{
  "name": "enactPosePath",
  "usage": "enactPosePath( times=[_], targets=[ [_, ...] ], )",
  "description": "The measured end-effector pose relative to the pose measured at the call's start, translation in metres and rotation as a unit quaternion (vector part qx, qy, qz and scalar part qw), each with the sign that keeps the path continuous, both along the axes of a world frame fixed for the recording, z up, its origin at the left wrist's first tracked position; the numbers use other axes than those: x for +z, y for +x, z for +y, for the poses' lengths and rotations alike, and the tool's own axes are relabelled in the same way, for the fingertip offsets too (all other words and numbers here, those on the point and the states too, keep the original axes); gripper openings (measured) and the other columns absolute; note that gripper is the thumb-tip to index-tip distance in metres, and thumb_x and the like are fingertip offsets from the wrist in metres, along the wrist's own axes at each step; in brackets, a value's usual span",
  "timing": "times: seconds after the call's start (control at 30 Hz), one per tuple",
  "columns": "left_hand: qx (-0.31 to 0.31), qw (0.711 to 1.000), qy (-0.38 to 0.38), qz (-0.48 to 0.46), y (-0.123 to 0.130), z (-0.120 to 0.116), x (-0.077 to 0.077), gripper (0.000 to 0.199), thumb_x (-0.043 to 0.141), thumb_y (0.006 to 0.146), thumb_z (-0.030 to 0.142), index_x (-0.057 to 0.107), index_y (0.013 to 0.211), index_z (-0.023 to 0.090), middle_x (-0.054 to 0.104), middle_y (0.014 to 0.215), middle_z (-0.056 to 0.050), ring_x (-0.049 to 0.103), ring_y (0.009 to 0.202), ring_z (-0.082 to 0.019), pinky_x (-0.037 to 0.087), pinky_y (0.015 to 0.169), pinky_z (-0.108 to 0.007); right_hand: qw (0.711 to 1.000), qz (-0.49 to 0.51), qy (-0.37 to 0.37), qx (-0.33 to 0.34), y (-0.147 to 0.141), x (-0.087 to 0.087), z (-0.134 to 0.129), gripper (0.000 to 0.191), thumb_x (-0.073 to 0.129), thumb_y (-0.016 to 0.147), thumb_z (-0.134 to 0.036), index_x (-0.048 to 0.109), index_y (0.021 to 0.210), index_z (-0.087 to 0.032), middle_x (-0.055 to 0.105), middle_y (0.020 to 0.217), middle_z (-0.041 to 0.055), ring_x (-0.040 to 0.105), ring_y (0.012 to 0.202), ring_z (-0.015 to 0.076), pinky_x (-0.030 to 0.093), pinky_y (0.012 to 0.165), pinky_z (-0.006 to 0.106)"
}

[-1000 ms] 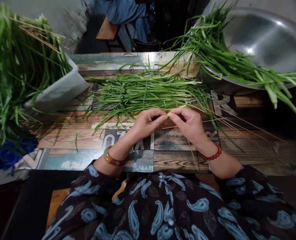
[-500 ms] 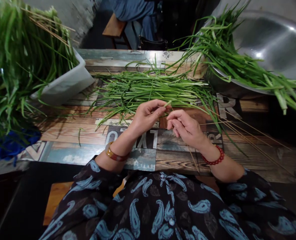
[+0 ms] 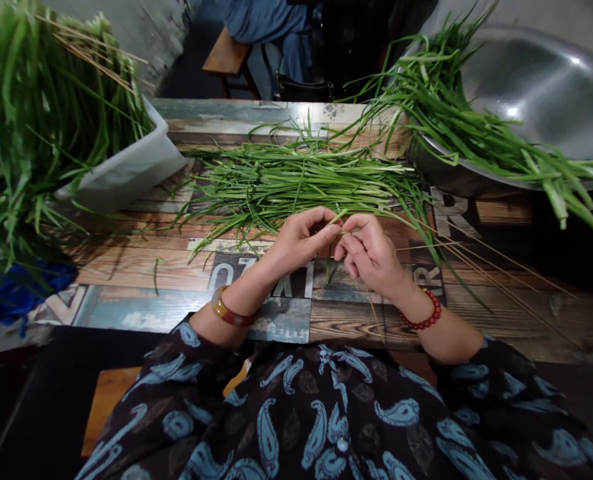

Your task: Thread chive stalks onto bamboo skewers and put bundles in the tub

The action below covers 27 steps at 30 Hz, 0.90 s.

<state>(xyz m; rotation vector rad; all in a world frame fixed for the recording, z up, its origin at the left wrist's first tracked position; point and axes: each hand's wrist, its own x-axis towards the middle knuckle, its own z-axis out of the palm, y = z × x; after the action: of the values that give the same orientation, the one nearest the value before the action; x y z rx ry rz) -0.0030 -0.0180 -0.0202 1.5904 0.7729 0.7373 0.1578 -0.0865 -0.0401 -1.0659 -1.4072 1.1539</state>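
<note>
Between the thumb and fingers of my left hand [image 3: 302, 239] is a green chive stalk [image 3: 338, 217]. My right hand [image 3: 371, 257] is closed on a thin bamboo skewer [image 3: 375, 315], whose lower part sticks out below the palm toward the table's front edge. The fingertips of both hands meet around the chive; the skewer's tip is hidden there. Just beyond my hands, a pile of loose chives [image 3: 296, 177] lies crosswise on the table. Several more skewers [image 3: 501, 272] lie fanned out on the table to the right of my right hand.
A white plastic bin [image 3: 126, 163] at left holds many chives with skewers across them. At right, a large steel bowl [image 3: 541, 100] has chives hanging over its rim. A blue cloth [image 3: 26, 290] lies at far left. Beyond the patterned table [image 3: 141, 307] stands a wooden bench [image 3: 226, 53].
My right hand has moved slightly left and up to my left hand, so the fingertips now meet at the chive. The skewer in it has shifted left too.
</note>
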Motion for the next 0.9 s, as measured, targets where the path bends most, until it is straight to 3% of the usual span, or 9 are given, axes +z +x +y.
enactPosePath(
  times=[0.1, 0.2, 0.37, 0.5, 0.67, 0.9],
  targets=[
    [-0.009, 1.0, -0.017, -0.001, 0.0004, -0.0006, -0.0005, 0.036, 0.073, 0.081, 0.047, 0.066, 0.074, 0.013, 0.06, 0.065, -0.001, 0.052, 0.06, -0.011, 0.04, 0.058, -0.022, 1.0, -0.011, 0.008, -0.001, -0.0009, -0.0003, -0.0011, 0.024, 0.044, 0.101, -0.048, 0.041, 0.104, -0.025, 0.058, 0.069, -0.0073, 0.044, 0.036, 0.0034, 0.031, 0.035, 0.018],
    [0.037, 0.999, -0.019, -0.008, -0.0004, 0.0004, -0.0009, 0.035, 0.075, 0.078, 0.045, 0.064, 0.069, 0.013, 0.058, 0.064, 0.0, 0.049, 0.061, -0.01, 0.038, 0.058, -0.022, 1.0, -0.002, 0.005, -0.004, 0.0014, -0.0011, 0.0002, 0.024, 0.049, 0.1, -0.046, 0.041, 0.111, -0.025, 0.059, 0.072, -0.0065, 0.047, 0.038, 0.0045, 0.034, 0.037, 0.019],
    [0.072, 0.997, -0.037, -0.012, -0.0002, 0.0016, -0.0012, 0.027, 0.073, 0.078, 0.038, 0.066, 0.073, 0.013, 0.061, 0.069, -0.001, 0.05, 0.064, -0.01, 0.039, 0.062, -0.022, 0.996, 0.04, -0.059, -0.048, 0.0047, -0.0019, 0.0046, 0.044, 0.062, 0.093, -0.044, 0.042, 0.129, -0.026, 0.058, 0.07, -0.007, 0.044, 0.04, 0.0066, 0.035, 0.037, 0.022],
    [0.047, 0.998, -0.045, -0.007, 0.0, 0.001, -0.0006, 0.027, 0.071, 0.079, 0.038, 0.064, 0.072, 0.012, 0.06, 0.069, 0.0, 0.051, 0.066, -0.011, 0.04, 0.064, -0.022, 0.996, 0.02, -0.066, -0.06, 0.0053, -0.0033, 0.0054, 0.031, 0.06, 0.094, -0.044, 0.057, 0.114, -0.021, 0.056, 0.063, -0.0068, 0.042, 0.038, 0.0051, 0.032, 0.036, 0.021],
    [0.009, 0.997, -0.077, -0.007, -0.0031, 0.0041, -0.0017, 0.032, 0.067, 0.084, 0.043, 0.07, 0.09, 0.012, 0.064, 0.076, -0.001, 0.051, 0.064, -0.01, 0.041, 0.06, -0.021, 0.995, -0.002, -0.049, -0.082, 0.0064, -0.0037, 0.0043, 0.025, 0.059, 0.094, -0.042, 0.059, 0.105, -0.019, 0.055, 0.059, -0.007, 0.043, 0.038, 0.0045, 0.032, 0.038, 0.019],
    [0.049, 0.995, -0.088, -0.022, -0.0036, 0.0069, -0.0053, 0.028, 0.069, 0.08, 0.039, 0.069, 0.079, 0.011, 0.061, 0.068, 0.0, 0.047, 0.059, -0.008, 0.037, 0.057, -0.02, 0.996, -0.014, -0.044, -0.08, 0.0076, 0.0, 0.0023, 0.023, 0.06, 0.094, -0.04, 0.062, 0.102, -0.018, 0.056, 0.057, -0.0068, 0.042, 0.038, 0.0046, 0.033, 0.039, 0.019]
  ],
)
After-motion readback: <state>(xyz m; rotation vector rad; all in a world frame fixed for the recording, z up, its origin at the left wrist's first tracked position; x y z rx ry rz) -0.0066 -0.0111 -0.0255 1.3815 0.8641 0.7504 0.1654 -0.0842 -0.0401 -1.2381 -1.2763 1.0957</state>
